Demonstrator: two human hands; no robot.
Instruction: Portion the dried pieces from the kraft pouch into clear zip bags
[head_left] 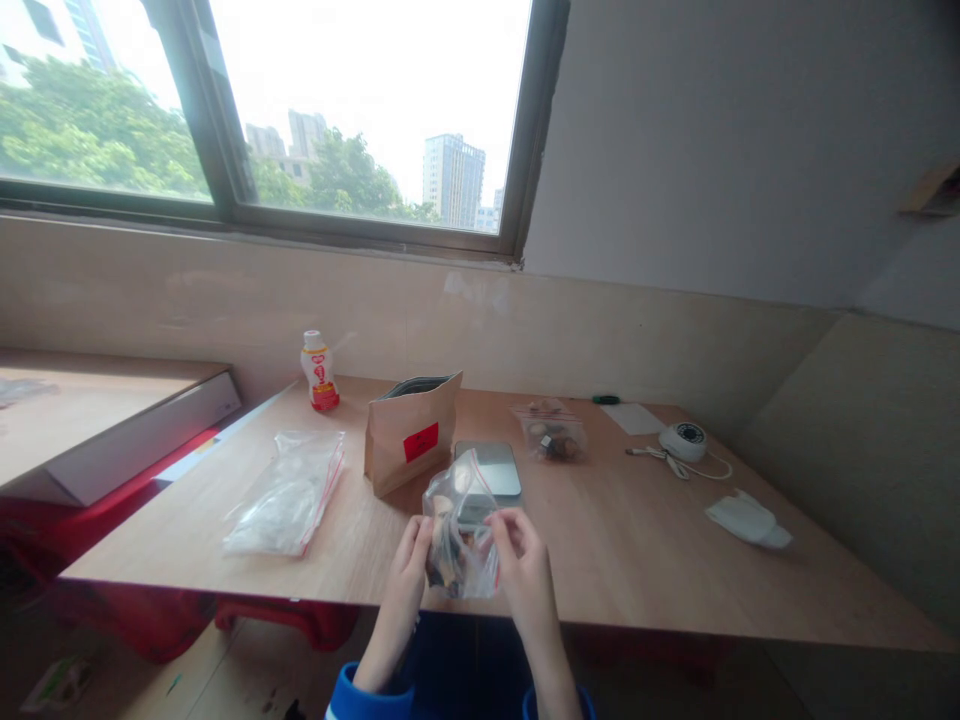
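L hand (409, 570) & R hand (525, 570) both closed on clear zip bag (459, 535) of brown chunks, held above bench (637, 520) near front edge, just before metal scale (487, 470). Filled bag (550, 432) already sits past scale; flat zip bag (285, 495) lies left, seemingly unfilled, beside kraft pouch (411, 432).

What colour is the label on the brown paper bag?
Red rectangular label, best in the head view.

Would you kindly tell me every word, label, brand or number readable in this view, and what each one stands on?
Nothing is legible.
Red sticker on the brown kraft paper bag: too small to read.
Label on the small white plastic bottle: too blurred to read.
Black marks on the round white device: too small to read.
Clear zip bag between the left hand and right hand: no text seen.
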